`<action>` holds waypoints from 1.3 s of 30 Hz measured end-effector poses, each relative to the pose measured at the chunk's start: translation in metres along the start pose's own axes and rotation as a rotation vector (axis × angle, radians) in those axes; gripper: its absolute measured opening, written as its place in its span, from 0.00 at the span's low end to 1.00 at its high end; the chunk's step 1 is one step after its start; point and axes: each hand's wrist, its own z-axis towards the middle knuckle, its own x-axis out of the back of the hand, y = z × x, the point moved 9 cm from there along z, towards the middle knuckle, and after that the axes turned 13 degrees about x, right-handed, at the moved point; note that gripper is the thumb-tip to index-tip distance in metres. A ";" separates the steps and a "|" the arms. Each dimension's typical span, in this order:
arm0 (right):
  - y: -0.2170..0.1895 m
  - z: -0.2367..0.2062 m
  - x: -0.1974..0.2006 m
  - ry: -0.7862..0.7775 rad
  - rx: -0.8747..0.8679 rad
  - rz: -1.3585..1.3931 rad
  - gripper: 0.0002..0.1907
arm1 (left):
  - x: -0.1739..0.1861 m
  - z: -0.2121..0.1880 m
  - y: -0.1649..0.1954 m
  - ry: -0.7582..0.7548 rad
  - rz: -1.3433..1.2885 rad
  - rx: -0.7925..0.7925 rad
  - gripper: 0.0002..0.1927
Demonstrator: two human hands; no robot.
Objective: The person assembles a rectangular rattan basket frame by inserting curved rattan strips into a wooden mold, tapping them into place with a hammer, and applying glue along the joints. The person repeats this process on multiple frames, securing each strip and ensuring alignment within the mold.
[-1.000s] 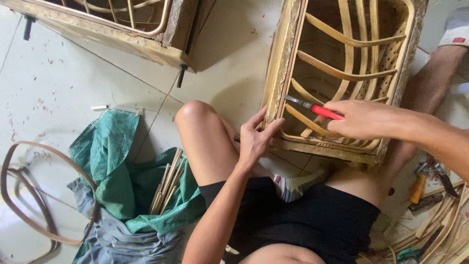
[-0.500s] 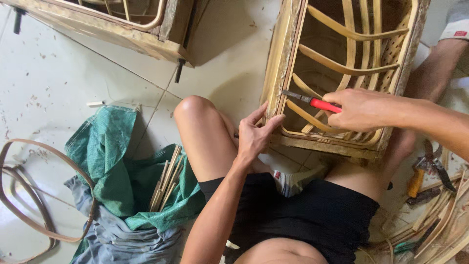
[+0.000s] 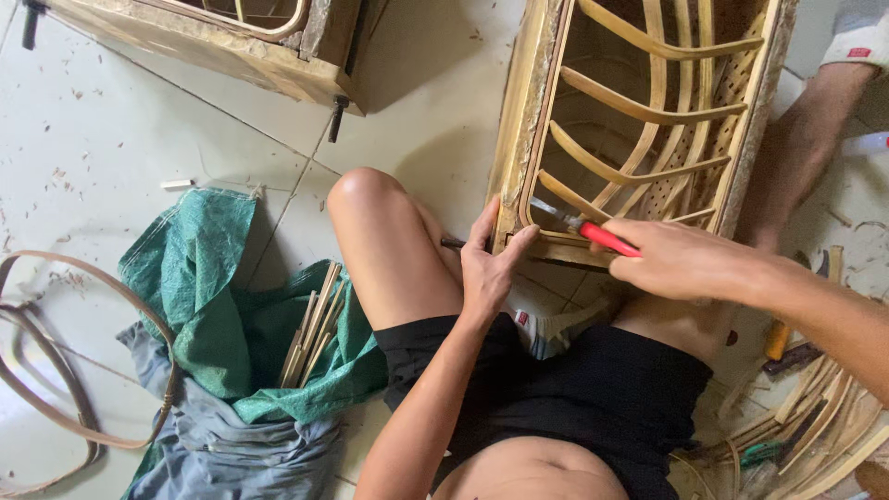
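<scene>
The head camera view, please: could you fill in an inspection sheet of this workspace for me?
Surface: pale tiled floor, strewn with shavings.
Job's things: rattan frame with curved slats, lying between the person's knees; red-handled tool, its metal tip at the frame's near left corner.
Clutter: green woven sack on grey cloth; bundle of cane strips on the sack; looped cane strip at left; cane offcuts and hand tools at right.
Grippers: left hand steadies the frame's corner; right hand grips the tool.
Cables: nothing seen.
Surroundings: a second frame at top left.
</scene>
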 end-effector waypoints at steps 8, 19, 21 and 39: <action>-0.018 0.002 0.012 -0.026 0.009 -0.092 0.19 | 0.001 0.004 0.006 0.042 0.022 0.041 0.37; -0.036 0.003 0.026 -0.063 -0.034 -0.202 0.18 | -0.003 0.003 0.013 0.017 -0.048 0.025 0.36; -0.038 0.004 0.025 -0.059 -0.017 -0.208 0.18 | -0.003 0.002 0.014 0.028 -0.041 0.027 0.35; 0.037 -0.047 -0.008 0.063 -0.020 0.133 0.31 | 0.019 -0.040 0.069 0.190 0.300 -0.340 0.21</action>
